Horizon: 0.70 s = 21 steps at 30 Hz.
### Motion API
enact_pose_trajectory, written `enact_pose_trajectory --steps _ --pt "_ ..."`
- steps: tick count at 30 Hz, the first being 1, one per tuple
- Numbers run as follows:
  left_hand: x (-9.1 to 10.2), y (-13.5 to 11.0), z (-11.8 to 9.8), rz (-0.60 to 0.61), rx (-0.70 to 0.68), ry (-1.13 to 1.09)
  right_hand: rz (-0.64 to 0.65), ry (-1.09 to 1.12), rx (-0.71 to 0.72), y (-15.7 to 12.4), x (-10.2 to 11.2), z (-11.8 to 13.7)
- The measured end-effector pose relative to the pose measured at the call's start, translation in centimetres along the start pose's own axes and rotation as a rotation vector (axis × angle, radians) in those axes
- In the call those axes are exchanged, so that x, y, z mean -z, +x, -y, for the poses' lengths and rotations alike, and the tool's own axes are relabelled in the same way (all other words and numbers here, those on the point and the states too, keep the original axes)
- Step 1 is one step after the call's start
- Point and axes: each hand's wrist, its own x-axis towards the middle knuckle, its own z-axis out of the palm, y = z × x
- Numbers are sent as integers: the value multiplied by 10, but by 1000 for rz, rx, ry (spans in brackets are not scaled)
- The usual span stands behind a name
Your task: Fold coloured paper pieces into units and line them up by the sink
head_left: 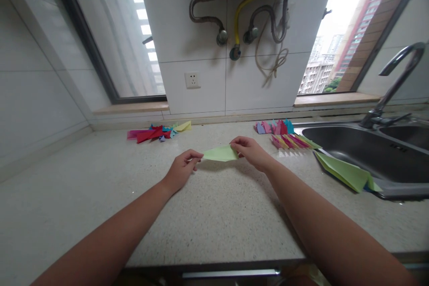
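A folded light green paper (220,154) is stretched just above the speckled countertop (208,214), held at both ends. My left hand (182,170) pinches its left tip with fingers closed. My right hand (250,150) pinches its right end, fingers curled over the edge.
Folded coloured papers (157,133) lie at the back left, more folded pieces (275,127) and a fanned row (292,141) at the back right. Green folded sheets (346,173) rest on the sink's rim (395,190). A tap (395,85) stands behind. The tiled wall has a socket (192,80).
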Motion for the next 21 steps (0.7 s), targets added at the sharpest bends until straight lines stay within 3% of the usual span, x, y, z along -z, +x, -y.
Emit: enact_pose_trajectory --steps 14,21 --pt "3 -1 2 42 -11 138 -150 -45 127 5 0 -11" --pt "3 -3 -8 59 13 132 -228 -61 221 -3 5 6"
